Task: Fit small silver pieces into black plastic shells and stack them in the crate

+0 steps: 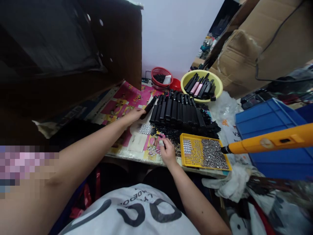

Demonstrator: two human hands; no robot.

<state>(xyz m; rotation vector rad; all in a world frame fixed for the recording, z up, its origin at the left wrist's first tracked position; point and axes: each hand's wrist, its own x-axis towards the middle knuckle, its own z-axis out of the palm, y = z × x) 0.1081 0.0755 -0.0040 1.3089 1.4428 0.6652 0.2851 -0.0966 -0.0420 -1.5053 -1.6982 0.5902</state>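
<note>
On my feed the left hand sits left of centre, closed around a black plastic casing, which it grips at the lower end, with the long axis running up and to the right, away from the wrist. The right hand is lower, near the table's front edge, its fingers drawn narrow just beside a scatter of loose silver screws. Something small and pale shows at the fingertips, but I can't tell from here whether it's a held piece or a fingernail. Those screws lie just left of the right hand, so that hand is the nearer one to them. A yellow perforated tray heaped with more screws sits just to its right. Rows of black casings lie packed across the middle, long axes pointing away from me, with the left hand's casing off their left end. Up top, a yellow plastic basin holds black and pink pieces, beside a red wire basket. At right, an orange electric screwdriver hangs over a blue plastic crate
</note>
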